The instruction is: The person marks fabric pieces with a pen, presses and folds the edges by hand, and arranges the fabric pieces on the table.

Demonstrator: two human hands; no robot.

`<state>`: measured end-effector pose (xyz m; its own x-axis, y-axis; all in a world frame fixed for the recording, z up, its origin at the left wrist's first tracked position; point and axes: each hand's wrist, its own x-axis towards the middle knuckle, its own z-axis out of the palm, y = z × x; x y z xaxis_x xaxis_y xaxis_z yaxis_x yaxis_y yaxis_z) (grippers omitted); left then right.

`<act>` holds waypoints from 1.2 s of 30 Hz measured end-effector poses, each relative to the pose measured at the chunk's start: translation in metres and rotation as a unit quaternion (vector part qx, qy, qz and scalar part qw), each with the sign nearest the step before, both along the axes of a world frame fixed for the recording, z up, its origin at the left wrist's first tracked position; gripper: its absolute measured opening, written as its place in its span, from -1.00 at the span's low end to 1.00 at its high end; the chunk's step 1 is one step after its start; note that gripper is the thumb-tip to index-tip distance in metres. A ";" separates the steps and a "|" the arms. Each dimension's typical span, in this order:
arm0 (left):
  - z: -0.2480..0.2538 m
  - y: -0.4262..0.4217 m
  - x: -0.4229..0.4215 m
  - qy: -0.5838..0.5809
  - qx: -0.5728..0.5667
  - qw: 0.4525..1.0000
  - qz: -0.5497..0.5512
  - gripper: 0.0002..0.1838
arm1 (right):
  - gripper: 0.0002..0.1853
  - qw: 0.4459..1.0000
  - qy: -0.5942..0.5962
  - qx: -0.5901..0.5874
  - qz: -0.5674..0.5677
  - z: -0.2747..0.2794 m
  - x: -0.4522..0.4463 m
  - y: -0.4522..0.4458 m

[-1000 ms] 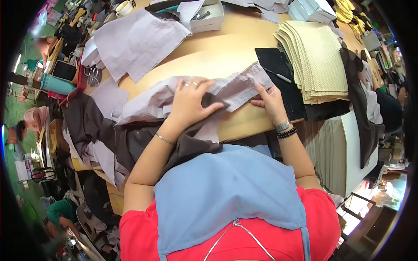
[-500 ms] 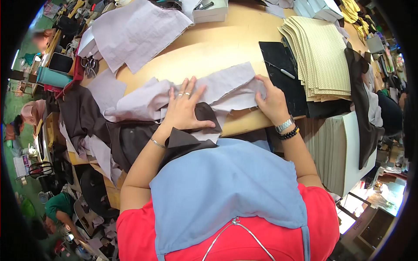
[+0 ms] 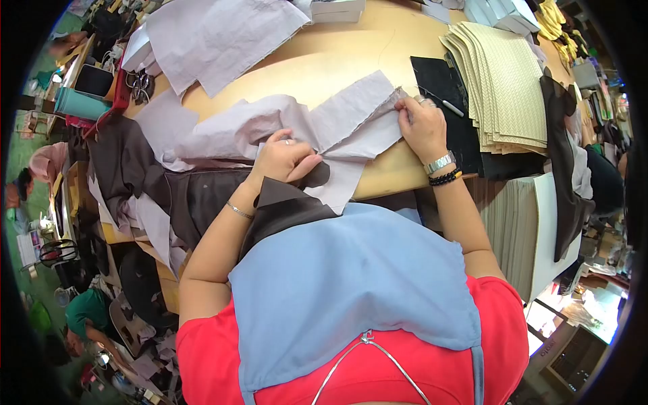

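Observation:
A pale lilac-grey fabric piece (image 3: 361, 108) lies across the wooden table, with a folded strip running to the right. My right hand (image 3: 421, 125) pinches the strip's far right end, fingers closed on its frayed edge. Near the middle, my left hand (image 3: 286, 158) has its fingers curled onto the same fabric; the fingertips are partly hidden. Dark brown fabric (image 3: 209, 199) joins the pale cloth below and to the left, and a fold of it reaches under my left wrist and against the blue apron (image 3: 351, 277).
At right, a stack of cream patterned sheets (image 3: 499, 88) stands beside black material (image 3: 435, 88) with a slim white-handled tool (image 3: 452, 108) on it. More pale fabric (image 3: 219, 37) lies at the back left, near scissors (image 3: 140, 86). Another person in green (image 3: 91, 314) sits at lower left.
My left hand has gone from spread flat to curled on the fabric. My right hand has moved slightly up and grips the strip's end, which is lifted and turned upward.

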<state>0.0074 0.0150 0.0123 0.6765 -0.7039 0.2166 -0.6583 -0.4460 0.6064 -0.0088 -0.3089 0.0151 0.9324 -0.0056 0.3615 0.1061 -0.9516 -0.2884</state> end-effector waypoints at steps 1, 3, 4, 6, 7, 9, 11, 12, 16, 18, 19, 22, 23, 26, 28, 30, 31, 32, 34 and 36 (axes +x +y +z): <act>0.002 -0.004 -0.003 0.035 0.034 0.997 0.053 -0.73 | -0.89 0.999 -0.005 -0.041 -0.009 0.004 -0.003 0.002; 0.001 -0.012 -0.005 -0.025 0.047 0.996 0.065 -0.61 | -0.88 0.997 -0.053 -0.047 0.018 0.008 -0.010 0.007; -0.002 -0.017 -0.006 -0.081 0.038 0.994 0.068 -0.57 | -0.86 0.995 -0.077 -0.050 0.032 0.009 -0.014 0.010; -0.009 -0.020 -0.007 -0.123 0.071 0.988 0.059 -0.35 | -0.82 0.995 -0.050 -0.029 0.085 0.007 -0.024 0.018; -0.012 -0.022 -0.005 -0.140 0.097 0.983 0.071 -0.31 | -0.79 0.993 -0.036 -0.018 0.111 0.004 -0.028 0.021; -0.015 -0.025 -0.001 -0.172 0.148 0.969 0.096 -0.23 | -0.68 0.995 0.013 -0.007 0.102 -0.003 -0.032 0.019; -0.018 -0.022 0.009 -0.135 0.185 0.967 0.108 -0.08 | -0.65 0.997 0.023 0.006 0.080 -0.004 -0.031 0.014; -0.012 -0.021 0.014 -0.127 0.191 0.967 0.112 -0.07 | -0.60 0.997 0.028 -0.005 0.072 -0.002 -0.028 0.010; -0.001 -0.018 0.022 -0.084 0.247 0.961 0.090 0.18 | -0.58 0.998 0.028 -0.007 0.059 0.000 -0.019 0.001; 0.002 -0.016 0.022 -0.066 0.265 0.960 0.069 0.27 | -0.57 0.998 0.028 -0.022 0.058 0.001 -0.018 0.001; 0.004 -0.015 0.022 -0.054 0.273 0.959 0.059 0.31 | -0.57 0.997 0.028 -0.028 0.059 0.003 -0.017 0.003; 0.011 -0.014 0.024 -0.041 0.297 0.953 0.033 0.38 | -0.58 0.991 0.025 -0.008 0.129 0.013 -0.022 0.022; 0.012 -0.012 0.025 -0.041 0.305 0.951 0.024 0.39 | -0.58 0.985 0.044 0.027 0.167 0.011 -0.024 0.031; 0.006 -0.007 0.032 -0.045 0.307 0.951 -0.005 0.42 | -0.60 0.952 0.112 0.113 0.261 0.005 -0.031 0.057; 0.009 -0.004 0.036 -0.019 0.285 0.958 -0.029 0.34 | -0.58 0.953 0.112 0.081 0.268 0.003 -0.035 0.058; 0.014 -0.005 0.038 0.033 0.264 0.964 -0.008 0.24 | -0.55 0.950 0.112 0.067 0.284 0.000 -0.034 0.056; 0.015 -0.013 0.034 0.075 0.253 0.964 0.025 0.18 | -0.55 0.951 0.102 0.059 0.285 -0.002 -0.035 0.056; 0.016 -0.020 0.029 0.117 0.240 0.962 0.058 0.12 | -0.54 0.952 0.093 0.050 0.286 -0.002 -0.037 0.056; 0.014 -0.038 0.013 0.079 0.241 0.959 0.126 0.03 | -0.53 0.955 0.082 0.041 0.283 -0.002 -0.039 0.056; 0.005 -0.041 0.002 -0.005 0.212 0.964 0.160 0.04 | -0.51 0.956 0.076 0.040 0.279 -0.001 -0.038 0.054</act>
<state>0.0090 -0.0264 0.0177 0.8734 -0.4856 -0.0378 -0.4498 -0.8339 0.3198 -0.0466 -0.2545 0.0136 0.8397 0.4868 0.2406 0.5425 -0.7332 -0.4100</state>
